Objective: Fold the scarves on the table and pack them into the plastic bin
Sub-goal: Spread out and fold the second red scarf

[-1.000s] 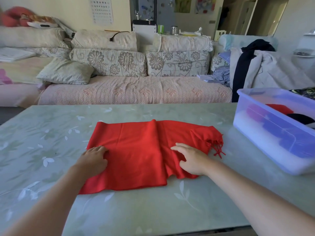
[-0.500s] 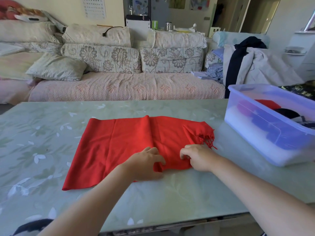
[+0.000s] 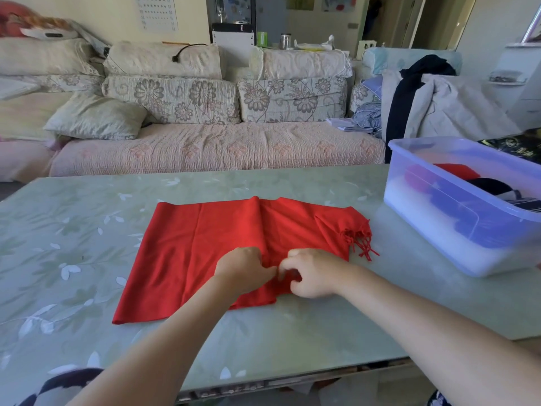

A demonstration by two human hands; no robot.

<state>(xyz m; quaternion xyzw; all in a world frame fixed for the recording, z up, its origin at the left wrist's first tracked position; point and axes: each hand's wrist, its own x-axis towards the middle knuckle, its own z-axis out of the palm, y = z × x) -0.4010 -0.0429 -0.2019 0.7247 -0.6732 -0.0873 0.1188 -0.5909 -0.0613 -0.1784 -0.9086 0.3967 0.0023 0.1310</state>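
Both hands have closed in together — left hand (image 3: pixel 244 269) and right hand (image 3: pixel 314 275) pinch the red scarf (image 3: pixel 193 247) near its front edge; wall chart (image 3: pixel 157 13) print too blurred to read.

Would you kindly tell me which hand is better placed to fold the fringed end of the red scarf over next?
Probably the right hand: it sits on the side of the red scarf where the fringe lies, whereas the left hand would have to cross over it.

Matt cloth scarf (image 3: pixel 205 244); glossy table (image 3: pixel 292 332)
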